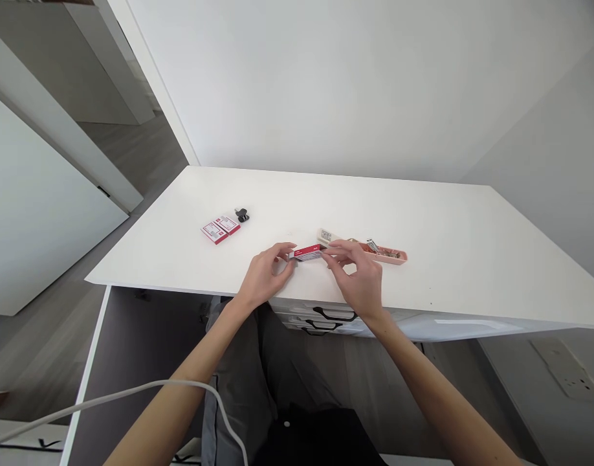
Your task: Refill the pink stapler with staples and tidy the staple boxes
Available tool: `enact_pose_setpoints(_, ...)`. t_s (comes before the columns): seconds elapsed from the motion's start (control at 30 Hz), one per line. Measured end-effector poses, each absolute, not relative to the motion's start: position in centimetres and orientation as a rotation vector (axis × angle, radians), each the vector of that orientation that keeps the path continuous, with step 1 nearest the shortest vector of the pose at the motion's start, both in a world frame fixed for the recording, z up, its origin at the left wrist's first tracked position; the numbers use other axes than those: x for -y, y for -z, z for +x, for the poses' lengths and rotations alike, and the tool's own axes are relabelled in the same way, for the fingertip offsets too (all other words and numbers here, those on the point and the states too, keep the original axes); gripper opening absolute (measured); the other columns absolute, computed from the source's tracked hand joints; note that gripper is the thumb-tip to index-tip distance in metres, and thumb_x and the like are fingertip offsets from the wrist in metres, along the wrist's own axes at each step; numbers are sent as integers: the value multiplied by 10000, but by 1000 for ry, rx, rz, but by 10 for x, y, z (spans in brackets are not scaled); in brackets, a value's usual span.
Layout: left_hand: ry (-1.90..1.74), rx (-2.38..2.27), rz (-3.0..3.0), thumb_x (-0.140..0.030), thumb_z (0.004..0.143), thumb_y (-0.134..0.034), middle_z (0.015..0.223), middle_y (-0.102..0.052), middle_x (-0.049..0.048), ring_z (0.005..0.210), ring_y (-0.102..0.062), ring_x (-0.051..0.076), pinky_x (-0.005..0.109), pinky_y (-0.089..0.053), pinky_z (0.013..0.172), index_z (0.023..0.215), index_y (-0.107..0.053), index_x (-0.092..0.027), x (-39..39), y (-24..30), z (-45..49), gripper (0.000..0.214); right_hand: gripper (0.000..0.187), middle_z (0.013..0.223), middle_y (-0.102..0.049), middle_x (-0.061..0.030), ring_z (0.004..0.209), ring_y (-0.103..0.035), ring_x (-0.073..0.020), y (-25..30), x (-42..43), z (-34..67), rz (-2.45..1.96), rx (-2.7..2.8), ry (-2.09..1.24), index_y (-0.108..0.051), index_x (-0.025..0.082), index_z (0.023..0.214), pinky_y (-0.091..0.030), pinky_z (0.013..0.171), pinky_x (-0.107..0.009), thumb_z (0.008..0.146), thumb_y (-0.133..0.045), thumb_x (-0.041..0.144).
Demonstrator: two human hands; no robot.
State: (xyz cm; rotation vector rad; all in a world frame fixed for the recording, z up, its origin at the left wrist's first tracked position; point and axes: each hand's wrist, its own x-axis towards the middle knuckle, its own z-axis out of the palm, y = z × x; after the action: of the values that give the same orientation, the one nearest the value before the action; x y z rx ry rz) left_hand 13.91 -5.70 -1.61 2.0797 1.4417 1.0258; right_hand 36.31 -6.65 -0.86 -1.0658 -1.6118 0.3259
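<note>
both hands [316, 272] on red box [307, 253], white desk [452, 226]

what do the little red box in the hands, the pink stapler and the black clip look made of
Small red box, held by left hand and right hand: likely printed card, flat matte faces. Pink stapler: seemingly plastic body, smooth, with shiny metal parts. Black clip: probably painted metal; too small to tell.

Both forearms are extended forward, bare, and angled inward so that the hands meet. The left hand [266, 275] is held with fingers curled and thumb raised. The right hand [359, 275] is turned palm down, its fingertips [329, 257] pinched towards the left.
</note>
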Motion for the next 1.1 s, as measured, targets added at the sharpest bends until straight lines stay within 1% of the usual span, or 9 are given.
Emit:
enact_pose_setpoints(0.07,-1019,-1442,2075,-324,991,-614,1202,-792,19,1057,-743,204,365,-566,988,1295,-675,-267,57,17,138,316,103,976,-841,-42,761,-787,-198,10,64,363,-1033,1644,-218,-701,262,1111,-641,664,-339,1044,-672,334)
enact_pose_setpoints(0.17,-1013,-1464,2054,-317,1004,-596,1219,-792,14,1089,-739,210,375,-560,1017,1279,-692,-276,56,19,138,294,48,960,-843,-29,673,-747,-170,13,62,364,-971,1692,-63,-710,262,1071,-614,633,-321,1050,-668,274)
enact_pose_setpoints(0.3,-984,-1522,2075,-274,1001,-600,1198,-792,14,1130,-717,227,395,-548,1048,1259,-710,-284,56,20,138,280,82,898,-842,-5,602,-695,-142,15,61,363,-896,1775,59,-724,260,1002,-559,607,-301,1050,-669,221)
enact_pose_setpoints(0.4,-986,-1558,2081,-276,1002,-616,1177,-791,26,1143,-703,245,419,-544,1061,1255,-715,-282,56,22,139,272,154,888,-841,-12,617,-703,-153,14,59,362,-945,1819,11,-740,262,971,-547,620,-310,1077,-630,279)
enact_pose_setpoints(0.5,-1008,-1557,2080,-273,1003,-628,1182,-789,36,1151,-700,253,440,-538,1069,1251,-713,-272,55,25,138,262,226,953,-847,-38,675,-723,-194,10,56,361,-1020,1819,-125,-762,286,973,-575,672,-354,1089,-596,386)
enact_pose_setpoints(0.6,-1030,-1565,2075,-256,999,-632,1193,-787,44,1158,-702,257,449,-538,1068,1244,-706,-265,53,28,138,256,256,985,-846,-46,724,-728,-225,7,53,359,-1048,1820,-199,-773,300,1001,-590,721,-394,1088,-578,440)
enact_pose_setpoints(0.73,-1050,-1583,2058,-227,989,-636,1206,-784,41,1169,-703,259,458,-538,1065,1245,-690,-273,52,29,138,266,286,962,-844,-42,730,-719,-218,5,51,354,-1038,1886,-219,-771,294,993,-566,756,-383,1101,-552,442)
enact_pose_setpoints(0.97,-1072,-1633,2015,-200,985,-627,1231,-779,48,1183,-698,272,477,-534,1070,1267,-664,-261,53,29,138,291,264,982,-843,-16,759,-735,-194,-6,47,339,-957,1974,-146,-760,288,1056,-485,693,-330,1131,-515,352)
enact_pose_setpoints(1.1,-1081,-1652,2021,-175,974,-623,1221,-782,61,1202,-691,293,497,-535,1065,1230,-676,-254,52,30,139,273,300,978,-846,-9,754,-735,-182,-14,42,333,-973,1979,-123,-752,281,1053,-464,662,-323,1143,-479,369)
